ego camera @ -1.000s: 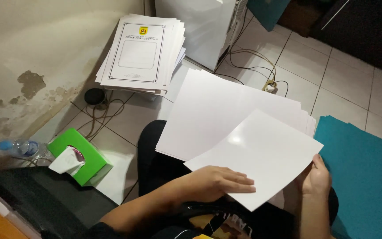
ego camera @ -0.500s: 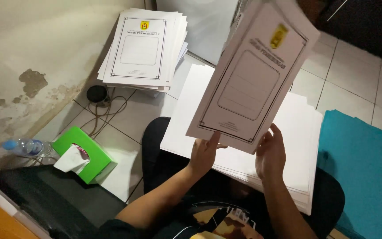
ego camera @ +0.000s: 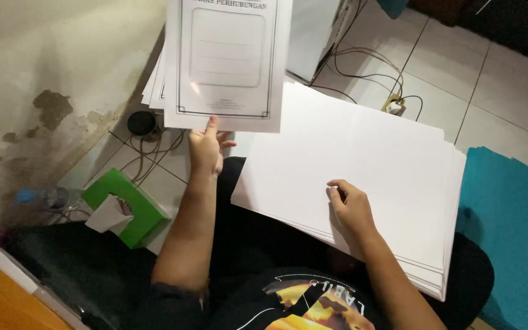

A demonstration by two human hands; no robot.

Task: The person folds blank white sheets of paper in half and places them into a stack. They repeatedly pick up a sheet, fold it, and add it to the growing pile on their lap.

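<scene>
Two hands are at work, and I go from the biggest thing down to the smallest. I see the white tiled floor (ego camera: 435,91) under everything. A teal sheet pile (ego camera: 514,226) lies flat on the floor at the right edge. Next comes the big stack of blank white sheets (ego camera: 362,177), resting across the person's lap and spreading toward the right. The right hand (ego camera: 351,205) lies on top of that stack near its front edge, fingers curled and pressing down on the top sheet, not gripping anything. Up high, the printed sheet (ego camera: 227,61) with a thin dark border and a rounded box in the middle is held upright in the air, to the left of the stack and apart from it. The left hand (ego camera: 206,150) pinches that sheet at its bottom edge, thumb on the front side. Behind the raised sheet I can see the edge of another pile of printed sheets (ego camera: 154,85) on the floor by the wall. A green tissue box (ego camera: 131,205) sits on the floor just left of the left arm, with a white tissue sticking out. A small black round thing (ego camera: 142,123) with wires sits near the wall.
</scene>
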